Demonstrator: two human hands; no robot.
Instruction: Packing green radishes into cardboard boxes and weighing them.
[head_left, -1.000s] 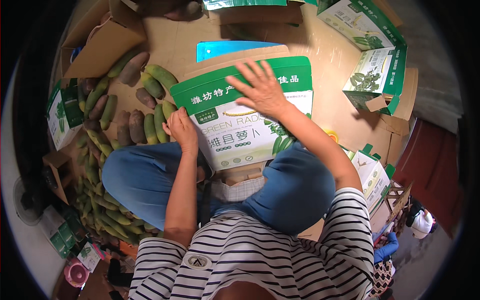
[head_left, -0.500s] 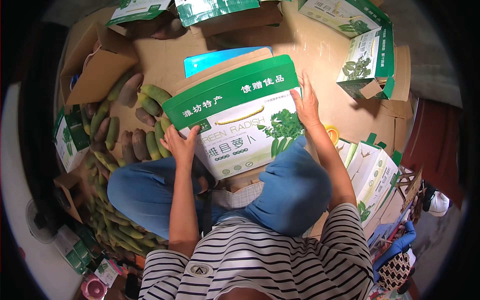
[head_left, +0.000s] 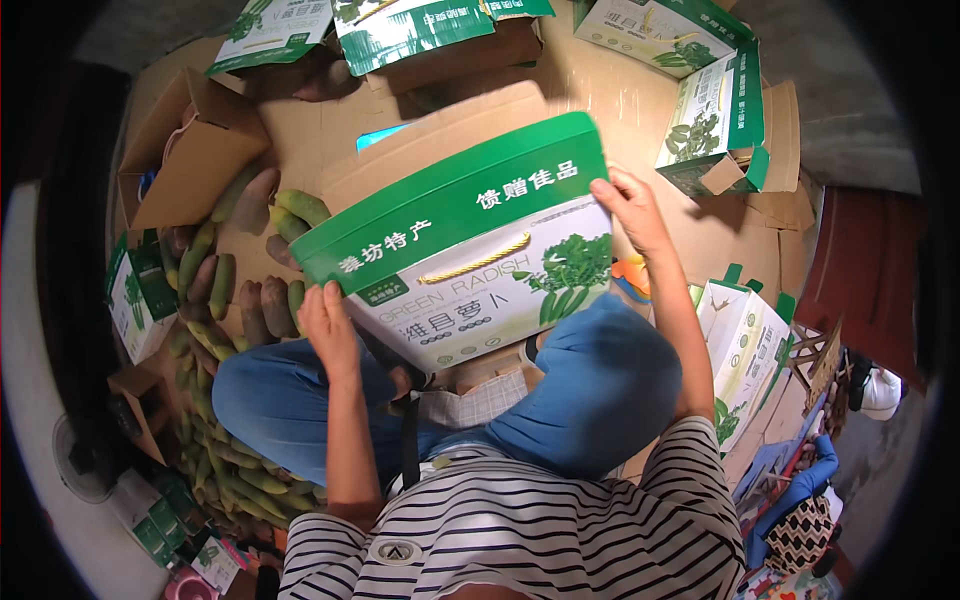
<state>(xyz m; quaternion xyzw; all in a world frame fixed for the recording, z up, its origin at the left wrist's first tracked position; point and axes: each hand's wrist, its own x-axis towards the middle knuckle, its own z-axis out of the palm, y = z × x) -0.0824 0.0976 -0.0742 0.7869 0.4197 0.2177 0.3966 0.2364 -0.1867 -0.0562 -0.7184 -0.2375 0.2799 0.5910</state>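
A green and white cardboard gift box (head_left: 490,300) with a yellow rope handle (head_left: 475,258) stands tilted in front of my crossed legs. Its printed side faces me, and the brown inside of a flap (head_left: 440,130) shows beyond its green top edge. With thumb and curled fingers my left hand (head_left: 328,325) grips the left edge just below the green band. My right hand (head_left: 636,205) holds the upper right corner, thumb on the near face; its other fingers are partly hidden behind the board. Beyond the flap a bit of a blue object (head_left: 378,137) peeks out.
Several green and reddish-brown radishes (head_left: 222,285) lie to my left, with more heaped by my left knee. An open brown carton (head_left: 190,150) stands at far left. Other gift boxes (head_left: 708,120) stand at the back and right (head_left: 742,345). An orange item (head_left: 632,275) lies by my right forearm.
The box has come up and tilted, so more of its brown flap shows and the blue object is mostly covered. My left hand has shifted left; my right hand has closed round the corner.
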